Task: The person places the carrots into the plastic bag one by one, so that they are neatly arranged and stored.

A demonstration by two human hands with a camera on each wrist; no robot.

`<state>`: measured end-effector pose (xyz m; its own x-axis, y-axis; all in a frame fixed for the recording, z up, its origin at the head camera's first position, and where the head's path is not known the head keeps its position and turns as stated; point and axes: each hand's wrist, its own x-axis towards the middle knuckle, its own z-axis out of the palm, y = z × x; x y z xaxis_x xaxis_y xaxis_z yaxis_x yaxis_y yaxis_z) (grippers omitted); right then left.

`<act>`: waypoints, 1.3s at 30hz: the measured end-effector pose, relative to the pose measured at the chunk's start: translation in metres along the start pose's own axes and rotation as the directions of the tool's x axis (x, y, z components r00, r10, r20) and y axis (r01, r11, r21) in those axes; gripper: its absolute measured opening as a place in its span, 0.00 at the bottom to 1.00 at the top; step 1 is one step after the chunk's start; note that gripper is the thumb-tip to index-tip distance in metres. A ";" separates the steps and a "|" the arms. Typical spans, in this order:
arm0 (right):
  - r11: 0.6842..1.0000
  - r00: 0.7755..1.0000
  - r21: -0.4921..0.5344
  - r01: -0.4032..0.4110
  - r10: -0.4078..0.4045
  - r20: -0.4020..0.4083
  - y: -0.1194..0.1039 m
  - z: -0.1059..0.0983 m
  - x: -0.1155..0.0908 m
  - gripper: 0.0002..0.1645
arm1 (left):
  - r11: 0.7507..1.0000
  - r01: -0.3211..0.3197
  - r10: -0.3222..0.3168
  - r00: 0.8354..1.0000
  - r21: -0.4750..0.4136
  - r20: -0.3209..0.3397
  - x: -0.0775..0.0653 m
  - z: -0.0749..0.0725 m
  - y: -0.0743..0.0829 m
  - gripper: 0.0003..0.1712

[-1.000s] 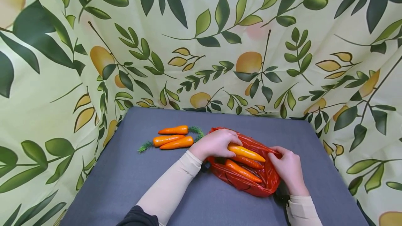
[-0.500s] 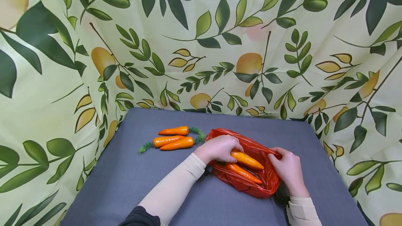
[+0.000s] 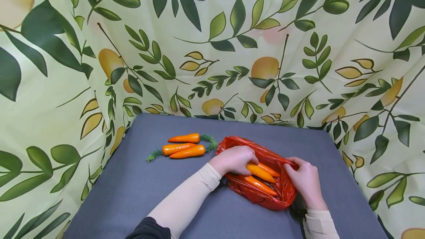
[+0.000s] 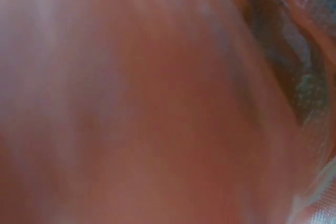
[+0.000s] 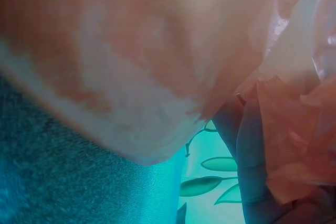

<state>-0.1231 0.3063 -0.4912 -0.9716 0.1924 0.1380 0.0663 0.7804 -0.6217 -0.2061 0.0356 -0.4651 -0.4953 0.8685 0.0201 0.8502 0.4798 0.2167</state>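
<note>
A red plastic bag (image 3: 254,197) lies open on the table. My left hand (image 3: 235,159) reaches into its mouth and grips an orange carrot (image 3: 263,174) by its near end. Beside that one, two more carrots show inside: a lower carrot (image 3: 261,186) and a partly covered upper carrot (image 3: 269,169). At the bag's right end, my right hand (image 3: 307,180) pinches the rim. In the right wrist view, the fingers (image 5: 251,156) hold crumpled plastic of the bag (image 5: 157,66). Blurred reddish plastic (image 4: 173,103) fills most of the left wrist view.
Left of the bag, an upper carrot (image 3: 184,138), a middle carrot (image 3: 177,148) and a lower carrot (image 3: 188,152) lie close together, with green tops. The grey table (image 3: 149,187) meets a leaf-and-fruit patterned cloth (image 3: 232,58) at its back and sides.
My left hand has moved slightly right and down into the bag, and the gripped carrot sits lower among the others. My right hand keeps its hold on the rim.
</note>
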 end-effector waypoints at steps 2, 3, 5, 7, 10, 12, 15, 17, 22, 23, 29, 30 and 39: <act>1.000 1.000 0.003 -0.006 0.006 0.000 0.000 0.001 -0.001 0.15 | 1.000 0.000 0.000 1.000 0.006 0.005 0.000 0.000 0.001 0.18; 1.000 1.000 0.005 -0.009 0.009 0.000 0.000 0.001 -0.001 0.15 | 1.000 -0.001 0.000 1.000 0.009 0.006 -0.001 0.001 0.001 0.17; 1.000 1.000 0.009 -0.013 0.013 0.000 0.000 0.001 -0.001 0.15 | 1.000 -0.001 0.001 1.000 0.019 0.007 -0.001 0.001 0.002 0.17; 1.000 1.000 0.010 -0.016 0.016 -0.003 0.000 0.002 0.000 0.15 | 1.000 -0.002 0.002 1.000 0.027 0.007 -0.001 0.002 0.002 0.17; 1.000 1.000 0.005 -0.011 0.011 -0.009 0.000 0.002 0.000 0.14 | 1.000 0.001 -0.002 1.000 0.030 0.009 -0.002 0.003 0.002 0.18; 1.000 1.000 0.000 -0.006 0.006 -0.012 0.000 0.003 0.000 0.14 | 1.000 0.006 -0.006 1.000 0.028 0.010 -0.003 0.004 0.002 0.19; 1.000 1.000 -0.003 0.001 -0.001 -0.018 0.000 0.003 0.000 0.14 | 1.000 0.010 -0.010 1.000 0.021 0.011 -0.003 0.004 0.002 0.19; 1.000 1.000 0.000 0.000 0.000 -0.020 0.000 0.003 0.001 0.14 | 1.000 0.009 -0.009 1.000 0.022 0.009 -0.003 0.004 0.001 0.17; 1.000 1.000 0.013 -0.019 0.020 -0.009 -0.001 0.001 0.002 0.15 | 1.000 0.007 -0.007 1.000 0.021 0.010 -0.003 0.002 0.001 0.14; 1.000 1.000 0.013 -0.022 0.022 -0.006 -0.001 0.001 0.002 0.15 | 1.000 0.006 -0.006 1.000 0.019 0.011 -0.003 0.002 0.001 0.14; 1.000 1.000 0.013 -0.023 0.023 -0.002 -0.001 0.001 0.001 0.15 | 1.000 0.007 -0.007 1.000 0.004 0.018 -0.003 0.000 0.002 0.20; 1.000 1.000 0.011 -0.022 0.022 -0.002 0.000 0.002 0.001 0.15 | 1.000 0.005 -0.005 1.000 0.001 0.018 -0.003 -0.001 0.002 0.20; 0.999 1.000 0.017 -0.030 0.030 0.002 0.001 0.003 0.000 0.15 | 0.998 -0.053 0.053 0.998 -0.032 -0.020 -0.006 -0.006 0.002 0.25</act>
<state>-0.1235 0.3053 -0.4946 -0.9697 0.2141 0.1178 0.0910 0.7639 -0.6389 -0.2026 0.0305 -0.4593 -0.4535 0.8898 0.0512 0.8692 0.4288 0.2465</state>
